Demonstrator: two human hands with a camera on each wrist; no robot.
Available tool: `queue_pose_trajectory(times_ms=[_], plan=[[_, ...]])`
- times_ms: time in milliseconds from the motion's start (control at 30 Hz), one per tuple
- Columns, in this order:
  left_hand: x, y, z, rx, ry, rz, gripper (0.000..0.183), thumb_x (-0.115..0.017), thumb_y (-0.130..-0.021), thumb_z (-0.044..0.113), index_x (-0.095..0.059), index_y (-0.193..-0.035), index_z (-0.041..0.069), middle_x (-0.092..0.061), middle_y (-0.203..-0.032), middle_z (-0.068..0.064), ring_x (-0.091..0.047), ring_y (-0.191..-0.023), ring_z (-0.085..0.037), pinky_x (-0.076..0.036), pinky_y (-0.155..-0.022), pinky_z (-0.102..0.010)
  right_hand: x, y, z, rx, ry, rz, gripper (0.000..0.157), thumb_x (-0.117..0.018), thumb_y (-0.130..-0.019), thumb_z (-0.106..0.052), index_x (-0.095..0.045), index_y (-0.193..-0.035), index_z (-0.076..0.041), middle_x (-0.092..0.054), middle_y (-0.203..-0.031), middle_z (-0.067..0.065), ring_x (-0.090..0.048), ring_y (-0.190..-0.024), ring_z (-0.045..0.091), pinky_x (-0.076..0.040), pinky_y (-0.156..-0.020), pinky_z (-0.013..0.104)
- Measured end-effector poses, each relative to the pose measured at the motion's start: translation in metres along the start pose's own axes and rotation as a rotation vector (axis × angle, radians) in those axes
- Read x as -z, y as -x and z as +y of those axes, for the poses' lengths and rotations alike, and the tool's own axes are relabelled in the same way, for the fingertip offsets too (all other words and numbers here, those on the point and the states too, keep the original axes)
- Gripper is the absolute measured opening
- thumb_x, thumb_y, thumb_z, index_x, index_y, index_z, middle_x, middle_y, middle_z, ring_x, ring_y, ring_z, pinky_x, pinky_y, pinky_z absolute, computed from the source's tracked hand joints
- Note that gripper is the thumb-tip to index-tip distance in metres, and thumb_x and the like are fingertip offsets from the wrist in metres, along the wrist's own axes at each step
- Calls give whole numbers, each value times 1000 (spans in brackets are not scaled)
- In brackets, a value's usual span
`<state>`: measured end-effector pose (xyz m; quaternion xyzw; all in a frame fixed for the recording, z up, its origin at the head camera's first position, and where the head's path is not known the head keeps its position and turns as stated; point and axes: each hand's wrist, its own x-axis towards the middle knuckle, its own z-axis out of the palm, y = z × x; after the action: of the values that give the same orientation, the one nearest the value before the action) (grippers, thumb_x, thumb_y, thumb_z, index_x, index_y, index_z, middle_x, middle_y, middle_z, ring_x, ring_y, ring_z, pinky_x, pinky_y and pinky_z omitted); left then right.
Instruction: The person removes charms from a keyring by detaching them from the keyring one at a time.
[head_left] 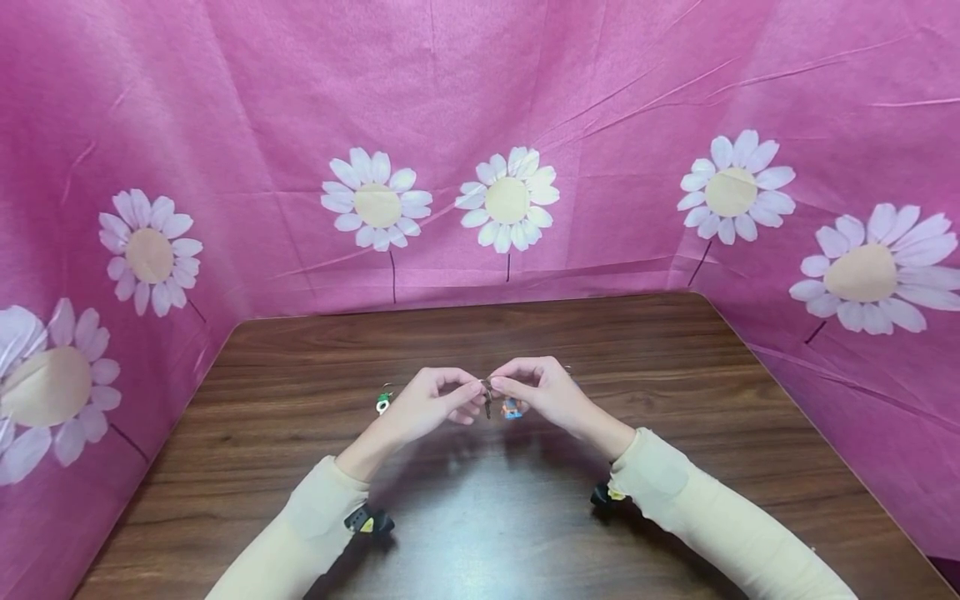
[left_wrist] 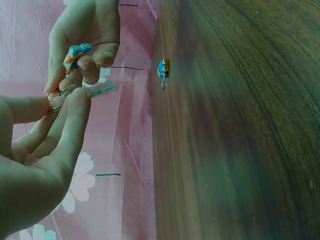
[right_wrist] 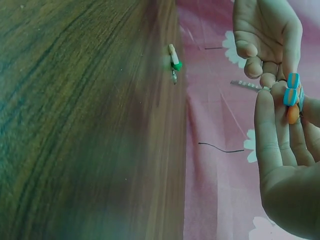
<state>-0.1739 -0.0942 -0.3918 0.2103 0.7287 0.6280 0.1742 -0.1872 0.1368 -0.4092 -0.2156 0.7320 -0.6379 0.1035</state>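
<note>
Above the table, my left hand point(head_left: 431, 402) and right hand point(head_left: 551, 393) meet fingertip to fingertip, both pinching a small metal key ring. A key point(left_wrist: 102, 89) hangs from the ring between the fingertips. Beside it dangles a small blue and orange figure charm point(head_left: 512, 408), close under the fingers of my right hand; the right wrist view shows the charm point(right_wrist: 291, 96) in front of that hand's fingers. Fingertips hide most of the ring, and I cannot tell whether it is pulled apart.
On the table point(head_left: 480, 517), a green and white charm point(head_left: 383, 403) with a metal clasp lies left of my left hand. A blue and yellow charm point(left_wrist: 164, 69) lies beyond my right hand. A pink flowered cloth point(head_left: 450, 100) surrounds the table's far and side edges.
</note>
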Motion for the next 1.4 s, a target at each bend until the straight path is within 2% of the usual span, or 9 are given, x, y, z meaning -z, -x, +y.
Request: queue_pose_trajectory(times_ms=[267, 400, 500, 633, 800, 967, 1233, 1333, 1400], plan=[[1, -6, 3, -60, -45, 14, 24, -56, -105, 11, -61, -116, -10, -71, -102, -27, -73, -87, -27, -63, -77, -39, 4, -4, -2, -19, 3, 6, 21, -71, -97, -22, -75, -109, -5, -75, -93, 13, -66, -67, 15, -62, -61, 37], [1, -8, 3, -77, -18, 24, 23, -55, -105, 8, -61, -115, -11, -71, -101, -25, -72, -90, -37, -63, -76, -40, 4, -7, 0, -10, 13, 14, 20, -71, -97, -20, -75, -108, -3, -75, -90, 12, -66, -68, 15, -62, -60, 36], [0, -7, 1, -71, 12, 35, 22, -55, -105, 7, -61, -115, -12, -71, -102, -25, -71, -91, -38, -63, -78, -40, 3, -7, 0, -6, 21, 16, 19, -72, -97, -19, -75, -107, -3, -75, -88, 10, -67, -70, 15, -62, -59, 35], [-2, -5, -1, -63, 50, 64, 21, -55, -105, 6, -60, -115, -13, -71, -102, -24, -72, -90, -32, -63, -79, -40, 1, -5, 0, -8, 29, 5, 19, -71, -97, -18, -75, -106, -2, -75, -88, 10, -67, -70, 14, -61, -59, 33], [-4, -7, 1, -57, 105, 114, 22, -57, -104, 6, -61, -115, -12, -72, -101, -23, -71, -85, -23, -63, -80, -40, 1, -5, -1, -1, 45, 8, 18, -70, -98, -16, -74, -106, 0, -73, -90, 20, -66, -66, 14, -59, -58, 30], [-4, -6, 3, -46, 43, 103, 22, -60, -103, 10, -64, -112, -10, -72, -102, -21, -72, -86, -24, -63, -79, -42, 2, -5, -3, -6, 20, 27, 20, -71, -97, -18, -74, -106, 0, -72, -93, 26, -67, -65, 14, -60, -58, 31], [-7, -6, -1, -33, -65, 84, 23, -68, -99, 17, -72, -106, -4, -74, -91, -17, -70, -89, -45, -63, -75, -40, 6, 0, 0, -5, 24, 1, 16, -71, -97, -18, -75, -104, -4, -70, -89, 27, -67, -65, 15, -61, -60, 34], [-7, -7, -1, -36, -60, 98, 23, -69, -99, 17, -72, -107, -4, -75, -91, -17, -72, -87, -42, -63, -77, -47, 6, 0, 1, 3, 22, -10, 15, -70, -98, -17, -75, -104, -4, -68, -92, 32, -67, -65, 15, -61, -60, 33], [-6, -9, 1, -40, -59, 115, 21, -69, -98, 16, -72, -106, -4, -75, -90, -17, -73, -84, -38, -63, -77, -49, 7, -1, -1, 15, 21, -14, 15, -70, -98, -16, -75, -104, -3, -70, -90, 28, -67, -65, 16, -61, -60, 34]])
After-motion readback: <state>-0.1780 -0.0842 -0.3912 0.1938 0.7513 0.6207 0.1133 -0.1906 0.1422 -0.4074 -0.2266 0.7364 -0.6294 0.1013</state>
